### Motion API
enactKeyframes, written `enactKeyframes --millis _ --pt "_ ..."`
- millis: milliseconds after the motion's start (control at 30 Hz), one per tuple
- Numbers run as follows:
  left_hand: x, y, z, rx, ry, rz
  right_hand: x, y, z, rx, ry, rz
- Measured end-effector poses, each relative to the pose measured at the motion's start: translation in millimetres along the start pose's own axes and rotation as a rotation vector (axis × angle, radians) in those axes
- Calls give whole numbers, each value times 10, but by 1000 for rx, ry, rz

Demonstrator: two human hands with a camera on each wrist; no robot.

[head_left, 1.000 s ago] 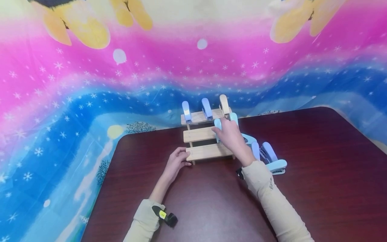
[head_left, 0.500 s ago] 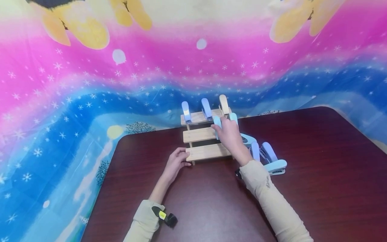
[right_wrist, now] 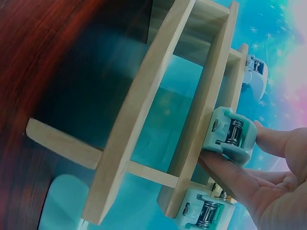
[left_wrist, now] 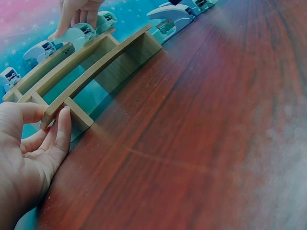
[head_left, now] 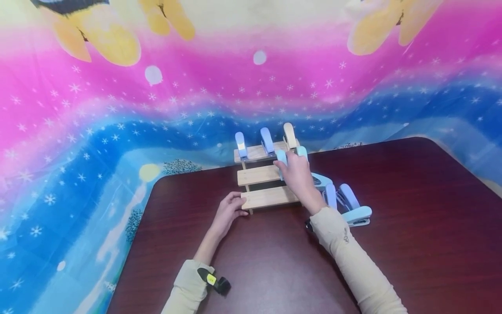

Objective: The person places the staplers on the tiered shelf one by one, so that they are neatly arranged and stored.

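Observation:
A three-tier wooden rack (head_left: pixel 269 199) stands on the table. My left hand (head_left: pixel 228 208) pinches the left end of its lowest tier, thumb above and fingers beneath, as the left wrist view shows. With thumb and fingers, my right hand (head_left: pixel 299 176) grips a mint stapler (right_wrist: pixel 231 136) at the middle tier. Right of it on that tier stands a second mint stapler (right_wrist: pixel 205 210), partly behind the hand in the head view. On the top tier two periwinkle staplers (head_left: pixel 266 140) and a cream stapler (head_left: pixel 289 134) stand in a row.
Right of the rack, several staplers lie on the dark red table (head_left: pixel 423 226): a mint stapler (head_left: pixel 357 215) in front, a periwinkle stapler (head_left: pixel 349 196) and others behind, near my right forearm. A patterned cloth (head_left: pixel 188 87) hangs along the table's back edge.
My right hand has shifted slightly left and back, the mint stapler with it. The left hand keeps its hold on the rack, which stays in place.

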State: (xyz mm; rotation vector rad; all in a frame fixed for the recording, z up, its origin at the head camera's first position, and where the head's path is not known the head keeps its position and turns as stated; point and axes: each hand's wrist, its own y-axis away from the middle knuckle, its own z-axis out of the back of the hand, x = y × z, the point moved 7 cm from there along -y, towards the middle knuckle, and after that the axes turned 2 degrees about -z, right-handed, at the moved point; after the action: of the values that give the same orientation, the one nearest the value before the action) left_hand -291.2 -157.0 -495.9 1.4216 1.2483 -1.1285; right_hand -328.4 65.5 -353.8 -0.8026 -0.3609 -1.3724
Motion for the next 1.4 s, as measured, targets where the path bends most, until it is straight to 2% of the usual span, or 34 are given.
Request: enactKeyframes --millis 167,300,400,667,933,1200,1400 --pt "19 15 0 6 3 0 18 18 57 -13 13 29" --pt "8 16 -9 10 1 -7 75 35 238 -73 5 126" --pt "-5 8 -8 12 0 -12 77 44 394 -90 -41 176" --pt "49 -4 -35 19 5 2 -243 165 789 -55 -78 148" --pt "-16 -16 14 2 -6 -22 -618 209 958 103 -18 102" --pt "15 -10 48 -6 -4 0 -987 167 853 359 21 -15" --pt "5 -5 13 0 -8 -11 -1129 186 787 475 -7 -48"
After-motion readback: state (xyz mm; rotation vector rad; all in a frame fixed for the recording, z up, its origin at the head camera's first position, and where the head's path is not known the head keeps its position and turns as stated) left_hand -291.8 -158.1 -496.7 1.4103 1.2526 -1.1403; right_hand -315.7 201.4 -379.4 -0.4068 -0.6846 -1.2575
